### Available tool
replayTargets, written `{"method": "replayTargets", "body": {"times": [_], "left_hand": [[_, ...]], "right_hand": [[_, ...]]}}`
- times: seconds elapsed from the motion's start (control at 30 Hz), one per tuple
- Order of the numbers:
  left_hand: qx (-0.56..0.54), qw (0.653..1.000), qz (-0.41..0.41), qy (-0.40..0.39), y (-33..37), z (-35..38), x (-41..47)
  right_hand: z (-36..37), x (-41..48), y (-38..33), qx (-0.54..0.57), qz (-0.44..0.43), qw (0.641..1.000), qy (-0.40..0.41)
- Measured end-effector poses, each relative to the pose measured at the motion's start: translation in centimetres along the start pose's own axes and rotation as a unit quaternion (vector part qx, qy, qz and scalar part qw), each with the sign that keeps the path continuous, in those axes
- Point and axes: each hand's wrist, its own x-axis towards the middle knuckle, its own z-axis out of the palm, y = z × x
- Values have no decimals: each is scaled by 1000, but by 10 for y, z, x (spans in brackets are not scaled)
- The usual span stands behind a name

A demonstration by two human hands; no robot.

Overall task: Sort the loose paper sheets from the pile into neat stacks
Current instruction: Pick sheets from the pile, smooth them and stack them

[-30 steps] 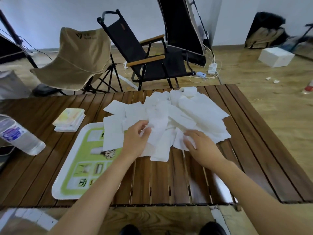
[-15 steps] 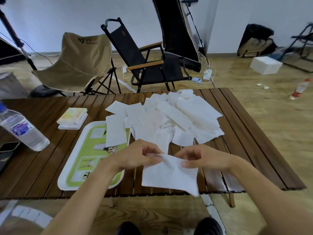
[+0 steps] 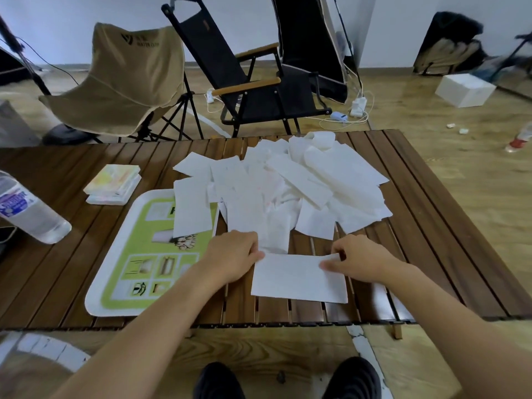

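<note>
We are at a slatted wooden table (image 3: 449,246) in a room with a wood floor. Nearest us, one paper sheet (image 3: 299,279) lies flat on the slats by the near edge, and we hold it at its two far corners: our left hand (image 3: 233,254) pinches the left corner between thumb and fingers, our right hand (image 3: 359,259) pinches the right one, whose tip curls up a little. Holding both corners keeps the sheet taut and square, so we judge it is being set down as the base of a first stack, in the one bare patch close to us. Left of the left hand sits a green and white tray (image 3: 115,286), with a stray sheet overlapping its far end. Just beyond both hands spreads the loose pile (image 3: 288,191), sheets crossing at all angles, nearly untouched as far as we can judge. Farther left lie a small pad of coloured notes (image 3: 113,181) and a water bottle (image 3: 26,211). Past the table stand two folding chairs (image 3: 259,82).
</note>
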Motion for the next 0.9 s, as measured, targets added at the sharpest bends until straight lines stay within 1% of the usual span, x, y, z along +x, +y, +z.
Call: {"method": "replayTargets", "body": {"times": [0.07, 0.2, 0.27, 0.33, 0.37, 0.43, 0.47, 0.5, 0.53, 0.6, 0.67, 0.73, 0.9], "left_hand": [[20, 997, 40, 58, 2, -1, 5], [55, 986, 123, 94, 9, 8, 21], [76, 982, 134, 111, 12, 15, 25], [120, 965, 155, 175, 12, 19, 25], [157, 952, 166, 202, 11, 19, 24], [225, 922, 195, 246, 7, 13, 24], [229, 914, 206, 264, 7, 9, 24], [205, 914, 207, 284, 8, 4, 23], [157, 921, 196, 299, 12, -2, 21], [55, 930, 167, 321, 22, -8, 17], [10, 932, 165, 323, 29, -8, 13], [-4, 933, 174, 315, 31, -8, 11], [19, 946, 182, 267, 20, -15, 6]], "right_hand": [[-2, 0, -1, -29, 1, 1000, -5], [-3, 3, -3, -22, 9, 999, -26], [-3, 3, -4, -8, 16, 999, -32], [-3, 2, -7, -6, 27, 999, -28], [-4, 0, -10, -20, 32, 999, -10], [-8, -3, -19, -60, 32, 996, 60], [-11, -5, -25, -53, 21, 994, 95], [-13, -7, -33, -30, 1, 993, 116], [-13, -10, -42, -10, -25, 992, 124], [-10, -17, -59, 1, -69, 991, 112], [-3, -22, -70, 13, -80, 992, 99], [3, -23, -71, 23, -78, 990, 112], [3, -16, -53, -44, -62, 977, 199]]}}
